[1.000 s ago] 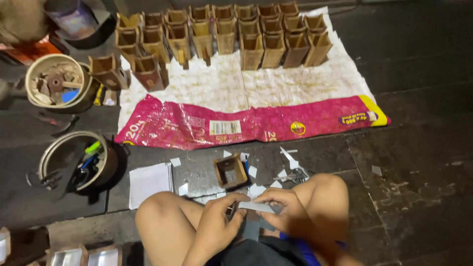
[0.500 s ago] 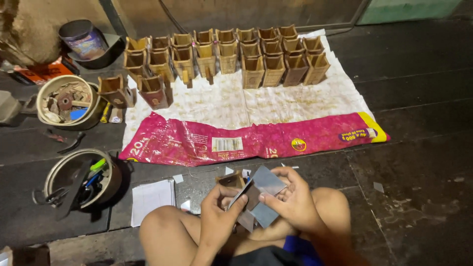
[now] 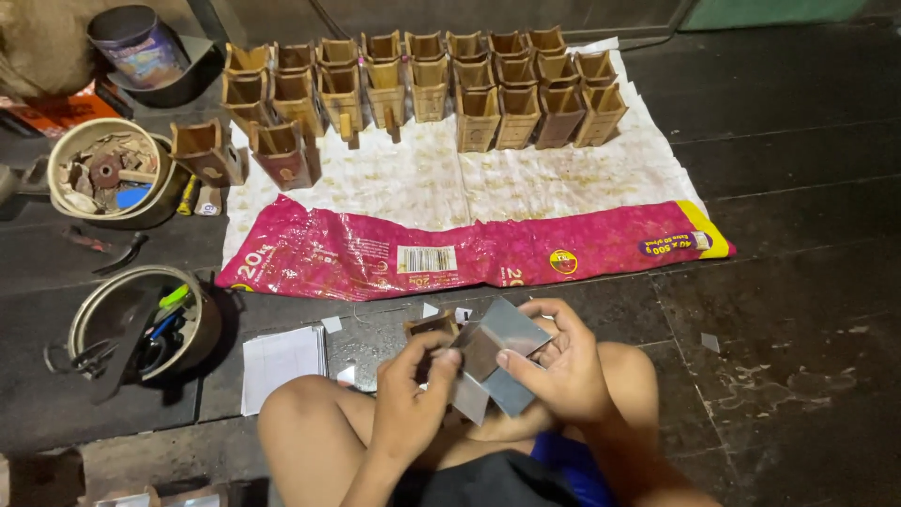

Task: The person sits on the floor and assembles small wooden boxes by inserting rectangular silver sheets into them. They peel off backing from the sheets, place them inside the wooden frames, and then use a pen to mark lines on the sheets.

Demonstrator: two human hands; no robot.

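Above my bare knees, my right hand [image 3: 561, 364] holds a folded grey cardboard piece [image 3: 499, 345] with several flaps. My left hand [image 3: 411, 394] pinches the left flap of that same piece. A small brown box form [image 3: 430, 328] shows just behind the left fingers; whether it touches them I cannot tell. Further off, several finished brown cardboard boxes [image 3: 413, 84] stand in rows on a white and pink sack [image 3: 469, 216] spread on the dark floor.
A stack of white sheets [image 3: 280, 361] lies left of my knee. A metal bowl of tools [image 3: 141, 324] and a second bowl of scraps [image 3: 105, 174] sit at the left. A tin [image 3: 136, 42] stands at the top left. Paper offcuts dot the floor.
The hands have lifted the grey cardboard piece from lap height up over the knees and unfolded it. The view has tilted slightly, showing more of the far rows.
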